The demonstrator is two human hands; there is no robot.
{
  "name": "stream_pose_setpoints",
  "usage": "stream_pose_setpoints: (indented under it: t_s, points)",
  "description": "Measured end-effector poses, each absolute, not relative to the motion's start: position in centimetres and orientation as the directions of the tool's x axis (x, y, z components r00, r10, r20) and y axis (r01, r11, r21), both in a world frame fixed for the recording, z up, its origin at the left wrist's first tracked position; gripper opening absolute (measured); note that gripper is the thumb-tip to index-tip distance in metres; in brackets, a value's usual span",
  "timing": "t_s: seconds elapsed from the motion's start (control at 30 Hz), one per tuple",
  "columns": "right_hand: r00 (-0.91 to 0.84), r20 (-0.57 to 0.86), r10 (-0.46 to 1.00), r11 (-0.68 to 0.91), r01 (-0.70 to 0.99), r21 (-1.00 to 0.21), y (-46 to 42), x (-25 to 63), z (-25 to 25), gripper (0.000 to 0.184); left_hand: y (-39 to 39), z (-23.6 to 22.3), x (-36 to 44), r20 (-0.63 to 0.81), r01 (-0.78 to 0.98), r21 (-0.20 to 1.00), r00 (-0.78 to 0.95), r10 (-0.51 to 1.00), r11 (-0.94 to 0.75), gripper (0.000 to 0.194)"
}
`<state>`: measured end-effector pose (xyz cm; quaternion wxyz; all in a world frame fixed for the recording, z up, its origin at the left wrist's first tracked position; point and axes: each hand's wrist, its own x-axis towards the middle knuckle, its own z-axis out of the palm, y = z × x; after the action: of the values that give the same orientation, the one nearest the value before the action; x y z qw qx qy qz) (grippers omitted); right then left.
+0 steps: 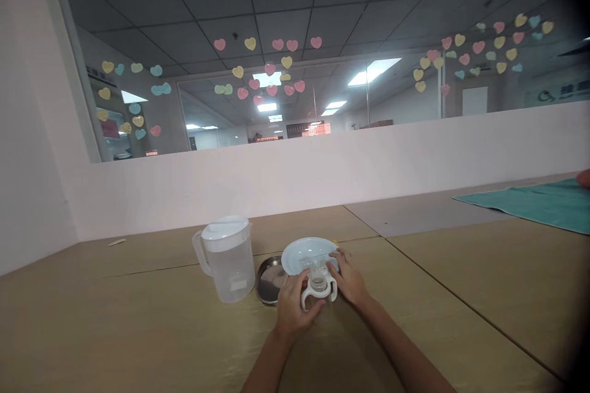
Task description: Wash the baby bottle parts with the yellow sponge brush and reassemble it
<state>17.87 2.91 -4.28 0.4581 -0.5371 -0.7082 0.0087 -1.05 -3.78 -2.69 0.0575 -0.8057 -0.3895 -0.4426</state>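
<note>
A clear plastic sippy bottle (pixel 319 287) with white twin handles is held closed-fingered from both sides by the left hand (pixel 295 307) and right hand (pixel 349 276), just before a round white plate (pixel 302 255), beside a clear white-lidded plastic pitcher (pixel 228 264) on a tan table (pixel 138 319)

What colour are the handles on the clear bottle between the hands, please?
The handles of the bottle are white, best seen in the head view.

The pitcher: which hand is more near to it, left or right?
Left hand is nearer, to the right of the pitcher, apart from it. Right hand is farther, beyond the bottle.
</note>
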Motion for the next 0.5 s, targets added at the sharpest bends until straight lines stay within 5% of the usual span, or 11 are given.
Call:
stream_pose_setpoints:
  t_s: [0.27, 0.4, 0.5]
  points:
    - [0.285, 0.409, 0.867, 0.038, 0.781, -0.624, 3.3, 18.8, -4.0, 0.039, -4.1, -2.4, -0.1, 0.704, 0.649, 0.343, 0.302, 0.643, -0.68, 0.054]
    - [0.305, 0.358, 0.883, -0.029, 0.795, -0.605, 3.5, 19.0, -4.1, 0.039, -4.0, -2.4, -0.5, 0.705, 0.643, 0.314, 0.336, 0.625, -0.699, 0.056]
    - [0.28, 0.325, 0.904, -0.044, 0.814, -0.579, 3.4, 19.0, -4.2, 0.036, -3.5, -2.2, -1.9, 0.827, 0.716, 0.284, 0.153, 0.541, -0.638, 0.05]
